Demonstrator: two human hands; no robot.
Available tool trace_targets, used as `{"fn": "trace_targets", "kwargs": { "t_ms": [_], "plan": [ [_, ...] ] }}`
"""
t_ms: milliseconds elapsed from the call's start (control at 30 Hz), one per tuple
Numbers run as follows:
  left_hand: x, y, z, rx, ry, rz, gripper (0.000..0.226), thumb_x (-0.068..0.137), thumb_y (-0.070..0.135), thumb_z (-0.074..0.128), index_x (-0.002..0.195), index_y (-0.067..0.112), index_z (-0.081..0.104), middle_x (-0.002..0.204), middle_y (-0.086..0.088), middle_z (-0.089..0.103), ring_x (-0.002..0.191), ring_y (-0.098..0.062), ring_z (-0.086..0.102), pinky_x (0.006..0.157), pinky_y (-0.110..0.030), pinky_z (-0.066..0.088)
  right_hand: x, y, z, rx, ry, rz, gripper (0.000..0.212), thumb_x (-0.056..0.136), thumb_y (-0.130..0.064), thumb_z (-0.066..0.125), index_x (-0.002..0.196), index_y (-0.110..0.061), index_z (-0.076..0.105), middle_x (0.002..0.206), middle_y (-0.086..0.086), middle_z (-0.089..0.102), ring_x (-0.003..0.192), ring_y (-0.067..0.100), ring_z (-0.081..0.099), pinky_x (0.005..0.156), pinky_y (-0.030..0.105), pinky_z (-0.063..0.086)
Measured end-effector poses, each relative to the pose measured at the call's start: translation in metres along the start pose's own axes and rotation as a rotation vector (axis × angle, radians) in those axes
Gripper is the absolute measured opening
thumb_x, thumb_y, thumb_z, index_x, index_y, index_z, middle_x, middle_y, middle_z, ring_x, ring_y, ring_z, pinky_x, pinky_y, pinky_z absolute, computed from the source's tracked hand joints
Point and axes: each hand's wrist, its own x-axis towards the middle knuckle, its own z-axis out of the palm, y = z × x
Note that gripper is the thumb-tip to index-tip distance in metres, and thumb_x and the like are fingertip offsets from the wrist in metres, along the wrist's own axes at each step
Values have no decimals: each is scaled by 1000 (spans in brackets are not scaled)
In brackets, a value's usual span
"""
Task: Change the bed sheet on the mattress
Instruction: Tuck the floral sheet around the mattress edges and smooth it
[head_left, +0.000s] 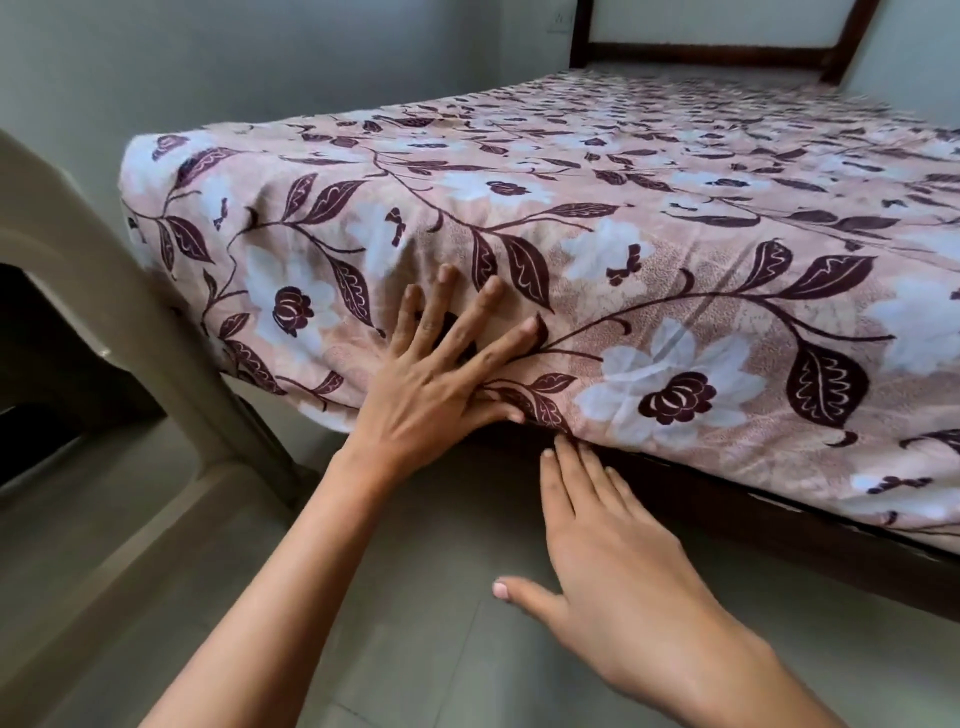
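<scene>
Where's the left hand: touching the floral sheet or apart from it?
Touching. The head view shows the left hand spread flat against the floral sheet on its side face.

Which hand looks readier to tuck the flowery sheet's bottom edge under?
The right hand: its straight fingertips reach the lower hem of the sheet, just above the dark bed frame. The left hand lies flat higher up on the sheet's side, likely steadying it.

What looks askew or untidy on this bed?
Only a small thing: the pink floral fabric bed sheet is puckered at its lower edge, between the left hand and the right hand. Elsewhere it lies mostly smooth.
</scene>
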Motion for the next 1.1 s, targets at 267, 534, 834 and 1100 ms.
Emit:
{"fn": "trace_targets", "kwargs": {
  "t_ms": [267, 534, 834, 1100],
  "plan": [
    [-14, -45, -9, -32, 39, -272, 61, 101, 38, 30, 146, 36, -12, 151, 10, -25, 139, -25, -22, 116, -50, -3, 17, -28, -5, 63, 64, -90, 91, 93, -61, 31, 145, -7, -20, 154, 8, -24, 142, 17, -21, 113, 30, -13],
    [-19, -56, 7, -87, 10, -266, 76, 87, 70, 22, 146, 37, -13, 151, 11, -28, 139, -23, -24, 116, -46, -8, 51, -57, 0, 90, 169, -117, 89, 94, -57, 34, 146, -4, -15, 156, 10, -18, 143, 18, -16, 109, 26, -15],
    [-24, -72, 6, -177, 4, -164, 94, 80, 67, 50, 147, 36, -8, 156, 2, -18, 140, -28, -18, 115, -53, -1, 81, -60, 24, 6, 422, 25, 80, 71, -62, 55, 118, 3, 61, 115, 15, 63, 106, 27, 63, 91, 37, 48],
    [5, -56, -1, -177, 161, -338, 75, 82, 18, 64, 144, 19, 22, 151, -23, 22, 138, -48, 6, 111, -63, 7, 150, -58, -18, 122, 111, 21, 55, 90, -58, 38, 128, -20, 48, 128, 9, 56, 114, 29, 55, 86, 33, 44]
  ]
}}
